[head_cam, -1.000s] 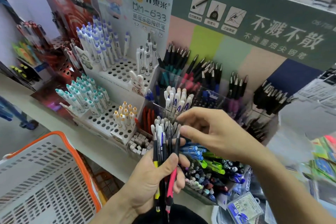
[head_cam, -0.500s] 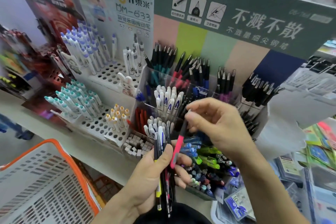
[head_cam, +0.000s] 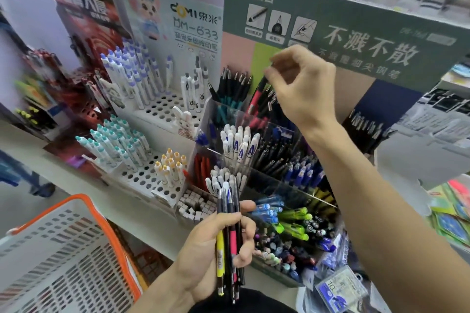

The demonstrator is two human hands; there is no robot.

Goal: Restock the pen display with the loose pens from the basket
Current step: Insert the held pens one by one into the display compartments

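shop shelving carries the pen display [head_cam: 254, 119], where the right hand [head_cam: 302, 86] pinches a red-grip pen [head_cam: 256, 95] by its top over a rear compartment, the left hand [head_cam: 216, 251] wrapped round the loose pens [head_cam: 230, 234]; light, stiff, slippery, best held at the rubber grip.

Head view, forward and down, close above pen display [head_cam: 254, 134].
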